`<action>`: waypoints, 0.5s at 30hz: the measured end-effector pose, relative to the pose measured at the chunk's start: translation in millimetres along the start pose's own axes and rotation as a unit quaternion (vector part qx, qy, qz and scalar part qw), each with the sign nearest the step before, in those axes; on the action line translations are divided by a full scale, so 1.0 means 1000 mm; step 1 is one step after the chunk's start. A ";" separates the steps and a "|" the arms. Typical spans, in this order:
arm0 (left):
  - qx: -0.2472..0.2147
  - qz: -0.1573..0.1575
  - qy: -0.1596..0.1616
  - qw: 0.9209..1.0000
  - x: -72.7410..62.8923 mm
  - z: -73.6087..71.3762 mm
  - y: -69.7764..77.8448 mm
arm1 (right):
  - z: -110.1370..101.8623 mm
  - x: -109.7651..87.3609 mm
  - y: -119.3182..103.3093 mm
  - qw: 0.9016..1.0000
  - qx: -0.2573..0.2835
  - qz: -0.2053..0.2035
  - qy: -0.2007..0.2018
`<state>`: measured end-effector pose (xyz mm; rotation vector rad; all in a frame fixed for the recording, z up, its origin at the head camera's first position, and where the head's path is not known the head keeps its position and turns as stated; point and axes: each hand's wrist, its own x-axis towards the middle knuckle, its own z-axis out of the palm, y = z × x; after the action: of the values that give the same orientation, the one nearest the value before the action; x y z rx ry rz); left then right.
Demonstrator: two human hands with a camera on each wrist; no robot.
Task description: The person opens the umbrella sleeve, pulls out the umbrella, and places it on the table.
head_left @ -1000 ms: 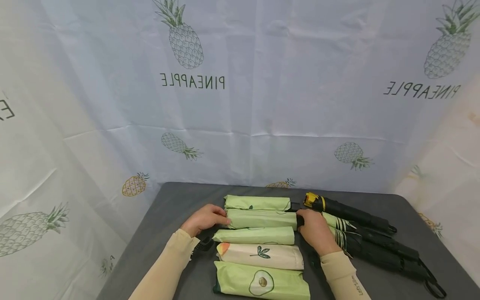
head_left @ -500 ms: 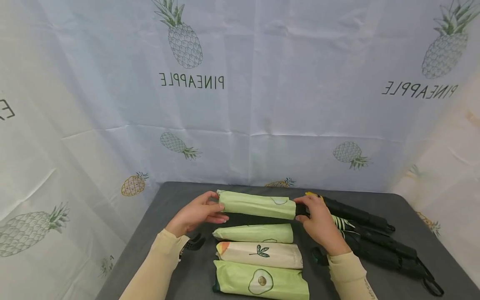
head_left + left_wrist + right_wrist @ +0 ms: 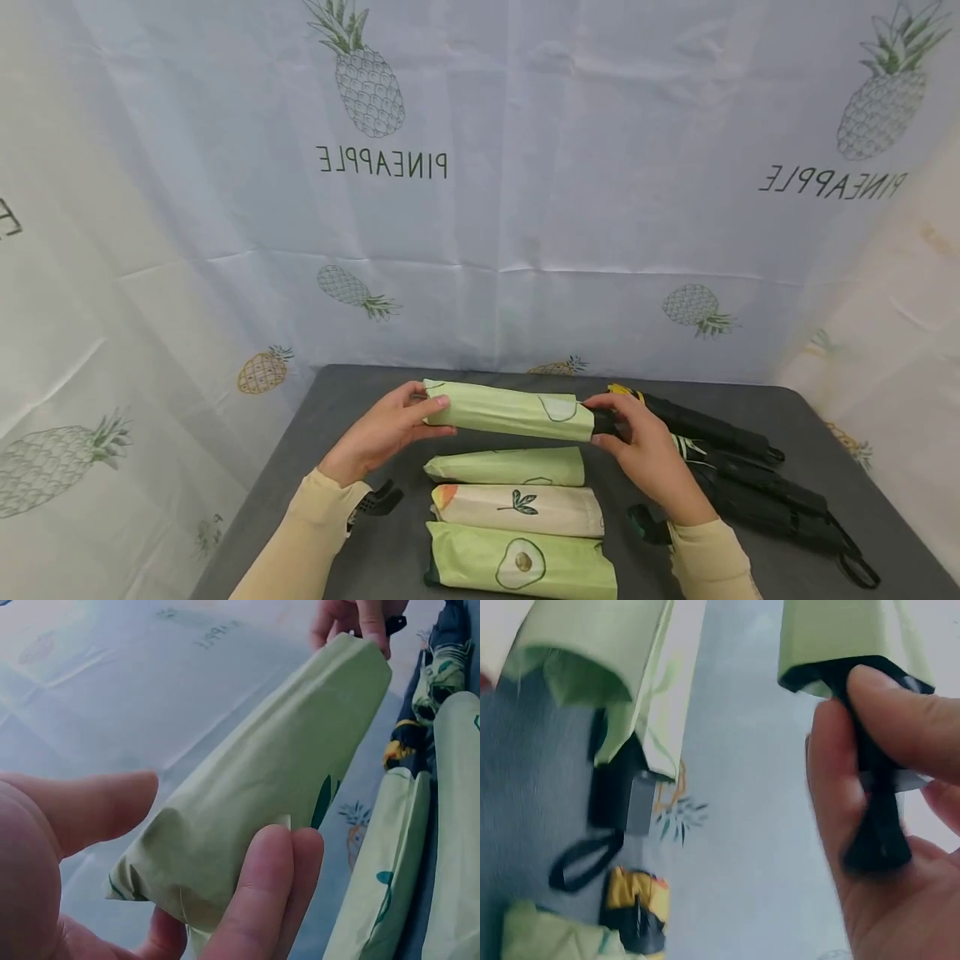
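A folded umbrella in a light green sleeve (image 3: 510, 410) is held level above the table between both hands. My left hand (image 3: 382, 429) holds its left end, thumb on the near side; in the left wrist view, fingers (image 3: 262, 877) lie along the sleeve. My right hand (image 3: 645, 446) grips the black handle (image 3: 877, 750) that sticks out of the sleeve's right end. Below lie a green sleeved umbrella (image 3: 506, 467), a cream one with a leaf print (image 3: 521, 510) and a green one with an avocado (image 3: 523, 562). Another green sleeved umbrella (image 3: 382, 877) lies behind the held one, hidden in the head view.
Several black folded umbrellas (image 3: 780, 500), one with a yellow end (image 3: 626, 390), lie at the right of the dark grey table (image 3: 345, 392). A pineapple-print curtain (image 3: 480, 225) hangs behind and at both sides.
Both hands have lifted the green sleeved umbrella off the table from among the row. In the last half second it has shifted slightly left and rolled, showing more of its avocado print.
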<state>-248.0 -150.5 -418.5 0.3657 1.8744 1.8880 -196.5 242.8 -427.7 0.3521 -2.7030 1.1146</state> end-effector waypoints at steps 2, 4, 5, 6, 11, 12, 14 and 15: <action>0.002 0.005 0.001 1.000 0.001 0.002 0.000 | -0.004 0.000 0.002 0.999 0.048 0.010 -0.012; 0.001 0.005 0.004 1.000 0.002 0.003 -0.001 | -0.008 0.000 0.003 0.995 0.092 0.016 -0.025; 0.005 0.007 0.004 1.000 0.002 0.003 -0.001 | -0.010 0.000 0.004 0.993 0.115 0.021 -0.031; 0.009 0.009 0.002 1.000 0.002 0.003 -0.001 | -0.011 0.000 0.004 0.989 0.138 0.028 -0.038; 0.035 0.018 -0.008 0.999 0.000 0.005 0.000 | -0.014 -0.003 0.005 0.971 0.220 0.075 -0.052; 0.037 0.021 -0.009 0.999 -0.001 0.005 0.000 | -0.014 -0.003 0.004 0.969 0.228 0.079 -0.051; 0.039 0.027 -0.010 0.999 -0.002 0.006 0.001 | -0.014 -0.003 0.003 0.965 0.245 0.083 -0.047; 0.039 0.029 -0.010 0.999 -0.003 0.006 0.001 | -0.014 -0.003 0.003 0.963 0.253 0.085 -0.045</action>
<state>-242.8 -146.5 -416.5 0.4674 1.9485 1.8455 -192.8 255.0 -420.9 0.2492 -2.5231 1.8853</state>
